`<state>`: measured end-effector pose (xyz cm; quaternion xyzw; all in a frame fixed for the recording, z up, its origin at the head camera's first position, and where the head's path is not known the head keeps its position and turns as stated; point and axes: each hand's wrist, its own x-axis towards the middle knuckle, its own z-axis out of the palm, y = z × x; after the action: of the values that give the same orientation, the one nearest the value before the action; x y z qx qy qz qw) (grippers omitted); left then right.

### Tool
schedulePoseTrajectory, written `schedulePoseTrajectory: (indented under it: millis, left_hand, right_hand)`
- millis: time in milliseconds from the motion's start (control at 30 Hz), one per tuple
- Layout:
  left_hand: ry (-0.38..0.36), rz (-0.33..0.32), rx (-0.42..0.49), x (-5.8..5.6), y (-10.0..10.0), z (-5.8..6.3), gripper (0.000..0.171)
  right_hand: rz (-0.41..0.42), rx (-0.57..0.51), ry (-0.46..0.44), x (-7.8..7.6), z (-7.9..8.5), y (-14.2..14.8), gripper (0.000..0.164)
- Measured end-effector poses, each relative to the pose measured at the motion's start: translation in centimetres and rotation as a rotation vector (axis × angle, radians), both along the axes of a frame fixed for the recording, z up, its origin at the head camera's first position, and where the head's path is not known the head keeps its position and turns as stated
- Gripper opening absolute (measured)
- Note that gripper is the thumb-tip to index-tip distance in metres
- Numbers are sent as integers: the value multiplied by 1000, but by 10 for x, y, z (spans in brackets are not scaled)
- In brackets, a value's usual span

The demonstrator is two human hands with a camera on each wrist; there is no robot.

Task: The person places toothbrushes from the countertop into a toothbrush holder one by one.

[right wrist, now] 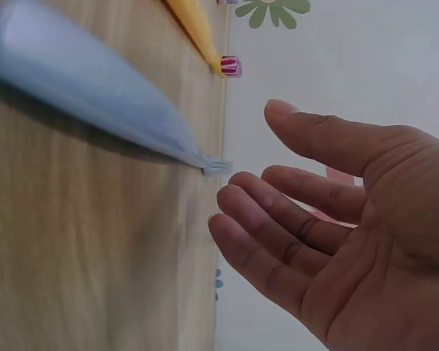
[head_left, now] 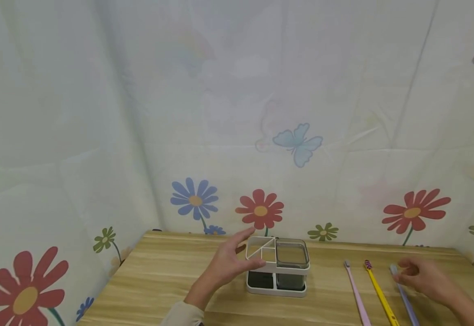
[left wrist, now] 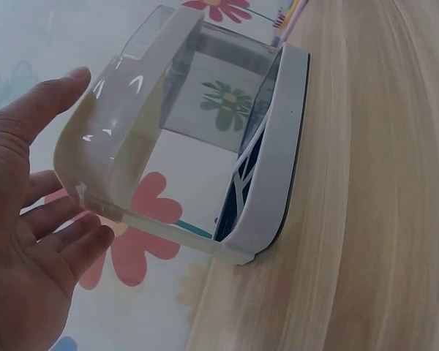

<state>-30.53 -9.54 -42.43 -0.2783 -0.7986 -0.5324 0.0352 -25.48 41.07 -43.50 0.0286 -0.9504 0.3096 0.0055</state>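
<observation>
Nearest is a pale sleeve [head_left: 183, 314]; beyond it the left hand [head_left: 229, 260], thumb and fingers apart and holding nothing, stands at the left side of a white two-level plastic holder [head_left: 289, 270]; whether it touches, I cannot tell. The right hand [head_left: 429, 279], loosely curved and also empty, is the nearer one to the blue-purple toothbrush [head_left: 405, 299]. This lies on the wood-grain table [head_left: 326, 290] just left of that hand, its long axis pointing away from the person, bristle head far. Behind hangs a white flower-printed cloth [head_left: 220, 113].

The holder [head_left: 279, 269] looks like smooth, glossy plastic.
</observation>
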Motion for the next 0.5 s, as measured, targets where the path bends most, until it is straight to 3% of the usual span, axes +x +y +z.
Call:
schedulePoseTrajectory:
  millis: [500]
  left_hand:
    - [4, -7, -1, -1, 0, -1, 83]
  right_hand:
    - [-20, 5, -93, 0, -8, -1, 43]
